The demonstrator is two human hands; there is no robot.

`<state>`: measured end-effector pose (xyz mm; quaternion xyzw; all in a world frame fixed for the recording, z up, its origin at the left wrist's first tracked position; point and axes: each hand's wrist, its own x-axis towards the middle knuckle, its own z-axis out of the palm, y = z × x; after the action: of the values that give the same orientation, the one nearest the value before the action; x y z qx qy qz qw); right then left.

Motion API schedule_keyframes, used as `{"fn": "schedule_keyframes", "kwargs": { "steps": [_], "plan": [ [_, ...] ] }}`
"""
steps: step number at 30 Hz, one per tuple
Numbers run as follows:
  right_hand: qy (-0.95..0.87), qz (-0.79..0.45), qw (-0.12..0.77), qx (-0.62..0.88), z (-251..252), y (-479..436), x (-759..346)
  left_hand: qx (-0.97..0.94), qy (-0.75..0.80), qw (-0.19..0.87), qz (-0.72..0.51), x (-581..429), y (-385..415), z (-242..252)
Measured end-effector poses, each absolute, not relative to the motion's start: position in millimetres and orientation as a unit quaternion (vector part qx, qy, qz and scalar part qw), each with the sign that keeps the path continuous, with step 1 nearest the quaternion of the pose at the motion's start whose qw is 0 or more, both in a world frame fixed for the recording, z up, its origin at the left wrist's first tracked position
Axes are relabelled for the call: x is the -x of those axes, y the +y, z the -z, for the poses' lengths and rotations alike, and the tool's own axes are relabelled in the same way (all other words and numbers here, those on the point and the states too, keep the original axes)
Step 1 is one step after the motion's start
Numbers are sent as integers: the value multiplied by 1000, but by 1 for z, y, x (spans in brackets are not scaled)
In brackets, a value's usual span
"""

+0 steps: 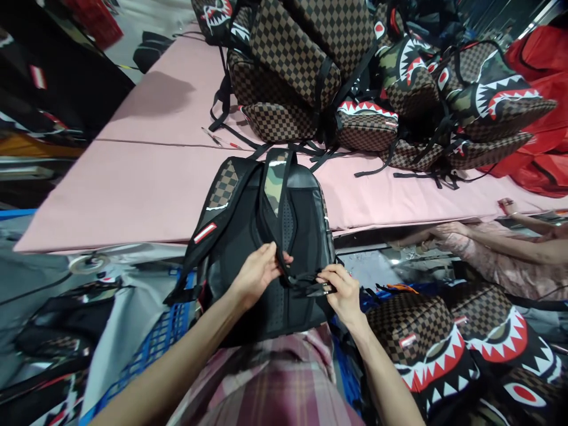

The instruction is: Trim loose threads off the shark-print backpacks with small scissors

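A black backpack (235, 236) lies back side up across the table's front edge, its near end over my lap. Its straps carry checkered and camouflage patches. My left hand (258, 272) pinches the lower part of the right-hand shoulder strap (274, 186), above the back panel. To the right, my right hand (342, 291) is closed around what look like small dark thread snips (320, 290). Their tips point left, beside the black webbing at the strap's lower end. Whether the tips touch the webbing I cannot tell.
Checkered shark-mouth backpacks (293, 53) are heaped along the back of the pink table (133, 189); red bags (539, 118) lie far right. More backpacks (412, 325) stand low at right. Another person's arm (510, 242) reaches in there. A blue crate (151, 349) is below left.
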<state>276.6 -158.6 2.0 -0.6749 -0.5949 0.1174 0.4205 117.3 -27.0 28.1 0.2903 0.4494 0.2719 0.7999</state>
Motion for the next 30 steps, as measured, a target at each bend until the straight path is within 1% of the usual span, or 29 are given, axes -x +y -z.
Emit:
{"fn": "schedule_keyframes", "kwargs": {
  "steps": [2, 4, 6, 8, 10, 12, 14, 16, 18, 19, 22, 24, 27, 30],
  "plan": [
    [-610, -10, 397, 686, -2, -163, -270, -337, 479, 776, -232, -111, -49, -24],
    [-620, 76, 371, 687, -3, -166, -265, -376, 489, 770, -164, -113, -66, -28],
    [-628, 130, 347, 685, -5, -171, -261, -396, 475, 776, -127, -121, -76, -38],
    [-631, 151, 333, 684, -5, -178, -255, -424, 461, 768, -131, -129, -78, -48],
    [-633, 135, 336, 684, -5, -185, -249, -456, 470, 745, -129, -134, -76, -52],
    [-630, 57, 362, 685, -5, -189, -245, -467, 490, 725, -129, -134, -72, -48],
    [-605, -50, 401, 686, -5, -187, -247, -469, 497, 709, -171, -130, -66, -39],
    [-559, -112, 445, 691, -8, -178, -255, -481, 480, 695, -235, -125, -58, -31],
    [-524, -117, 474, 698, -12, -162, -268, -497, 436, 699, -274, -123, -50, -28],
    [-522, -119, 473, 700, -13, -153, -274, -501, 408, 710, -281, -123, -47, -28],
    [-555, -163, 436, 690, -15, -134, -286, -474, 322, 769, -282, -129, -37, -32],
    [-564, -180, 429, 683, -13, -130, -288, -421, 282, 815, -279, -136, -32, -34],
    [-553, -162, 465, 672, -10, -135, -286, -334, 251, 871, -258, -149, -28, -31],
    [-561, -106, 482, 665, -11, -140, -290, -302, 234, 897, -222, -161, -24, -28]
  ]
}}
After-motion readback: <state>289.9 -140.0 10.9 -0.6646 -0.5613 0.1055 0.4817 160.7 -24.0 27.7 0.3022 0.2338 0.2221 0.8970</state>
